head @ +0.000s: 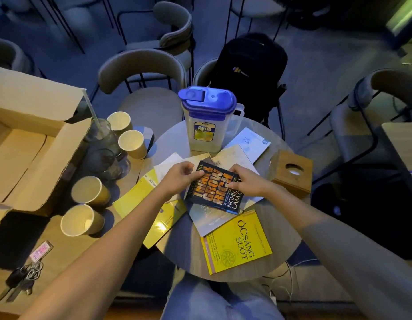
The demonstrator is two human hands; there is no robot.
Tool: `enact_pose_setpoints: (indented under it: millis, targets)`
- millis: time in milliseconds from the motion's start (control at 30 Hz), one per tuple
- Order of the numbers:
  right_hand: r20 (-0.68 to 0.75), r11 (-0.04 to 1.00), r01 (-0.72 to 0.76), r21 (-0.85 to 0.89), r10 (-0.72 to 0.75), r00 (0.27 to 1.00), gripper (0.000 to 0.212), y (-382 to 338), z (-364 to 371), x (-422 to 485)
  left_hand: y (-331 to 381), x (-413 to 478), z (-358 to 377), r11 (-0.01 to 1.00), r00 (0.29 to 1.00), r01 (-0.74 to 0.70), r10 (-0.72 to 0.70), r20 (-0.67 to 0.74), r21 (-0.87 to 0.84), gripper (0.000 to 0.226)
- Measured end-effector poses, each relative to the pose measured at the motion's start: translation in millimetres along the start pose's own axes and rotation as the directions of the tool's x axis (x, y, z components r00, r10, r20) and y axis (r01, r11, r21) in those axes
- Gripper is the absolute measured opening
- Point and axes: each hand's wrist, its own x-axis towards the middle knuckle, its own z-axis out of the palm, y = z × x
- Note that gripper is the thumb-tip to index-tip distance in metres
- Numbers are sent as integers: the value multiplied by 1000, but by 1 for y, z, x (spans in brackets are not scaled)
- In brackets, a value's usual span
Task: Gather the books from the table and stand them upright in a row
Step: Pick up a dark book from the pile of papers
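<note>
Several books lie scattered flat on a small round table (177,257). A dark book with orange letters (212,189) lies on top at the middle. My left hand (180,179) grips its left edge and my right hand (246,181) grips its right edge. A yellow book (238,243) lies at the near right. Two more yellow books (135,195) (164,222) rest at the left under my left forearm. A pale-covered book (207,219) lies under the dark one. Light booklets and papers (246,144) fan out behind.
A clear pitcher with a blue lid (207,118) stands at the table's far side. A wooden tissue box (292,174) sits at the right. On the left table are several paper cups (89,190), glasses (103,137), an open cardboard box (27,144) and keys (25,276). Chairs (142,72) ring the table.
</note>
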Motion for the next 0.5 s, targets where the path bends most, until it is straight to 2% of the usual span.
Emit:
enact_pose_setpoints:
  millis: [100,233,367,500]
  targets:
    - [-106,989,52,136,-38,994,27,-2,-12,-5,24,-4,-4,981,982,-182,185,-42,62,28]
    - [-211,984,145,99,-122,970,32,-7,-23,-8,55,-9,3,893,912,-383,406,-58,235,24]
    - [-243,973,227,-34,-228,943,56,-7,-24,-13,76,-11,32,794,833,-459,541,-118,399,23]
    - [-205,956,284,78,-263,943,93,5,-27,-22,84,-6,54,833,838,-432,513,-188,344,26]
